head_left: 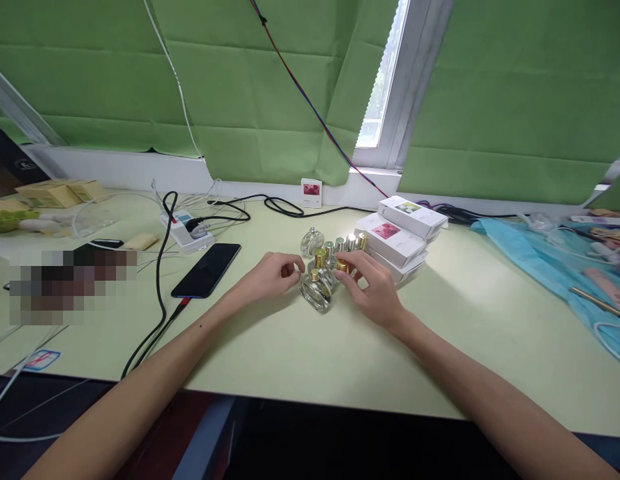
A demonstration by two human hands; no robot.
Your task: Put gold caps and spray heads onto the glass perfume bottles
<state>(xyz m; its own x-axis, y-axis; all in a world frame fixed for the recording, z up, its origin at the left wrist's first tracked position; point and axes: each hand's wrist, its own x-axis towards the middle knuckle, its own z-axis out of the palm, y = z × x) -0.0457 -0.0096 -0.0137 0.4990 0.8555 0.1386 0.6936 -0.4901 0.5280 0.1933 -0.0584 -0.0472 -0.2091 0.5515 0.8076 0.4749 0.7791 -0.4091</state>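
Note:
Several small clear glass perfume bottles with gold and silver caps stand clustered between my two hands. My right hand (pixel 373 287) has its thumb and fingers closed around the gold cap (pixel 343 266) of one bottle. My left hand (pixel 277 277) is just left of the cluster, fingers loosely curled, with a gap between thumb and forefinger and nothing visible in it. Closest to me is a rounded perfume bottle (pixel 316 295) with a gold top. Behind it stands a bottle with a taller gold cap (pixel 320 257). A round glass bottle (pixel 312 243) sits at the back left.
White boxes (pixel 397 239) with printed pictures are stacked right of the bottles. One small white box (pixel 311 193) stands against the wall. A black phone (pixel 207 270) on a cable and a power strip (pixel 187 232) lie left. Blue plastic sheeting (pixel 530 260) with loose items covers the right.

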